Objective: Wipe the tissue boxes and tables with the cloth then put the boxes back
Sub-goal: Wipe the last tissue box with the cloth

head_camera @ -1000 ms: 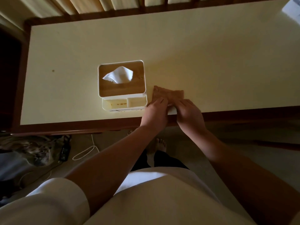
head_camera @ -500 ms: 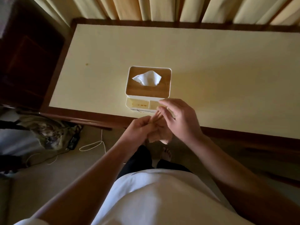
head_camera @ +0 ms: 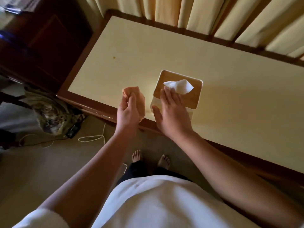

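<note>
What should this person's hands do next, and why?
Probably grip the white tissue box with a wooden lid with the right hand to steady it. That hand is open, its fingers over the lid, while the left hand grips the crumpled orange-brown cloth beside the box, ready to wipe.

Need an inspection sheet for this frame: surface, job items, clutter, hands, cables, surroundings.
Surface: cream table with a dark wooden edge; one small brown spot toward its far left.
Job's things: tissue box, wooden lid, upright near the front edge, a tissue sticking out; cloth bunched, off the table.
Clutter: patterned bundle on the floor left of the table.
Hands: left hand grips the cloth above the front edge; right hand flat, fingers straight, over the box's near side.
Cables: white cable looped on the floor beside a black adapter.
Surroundings: curtains behind the table; dark cabinet at left.
</note>
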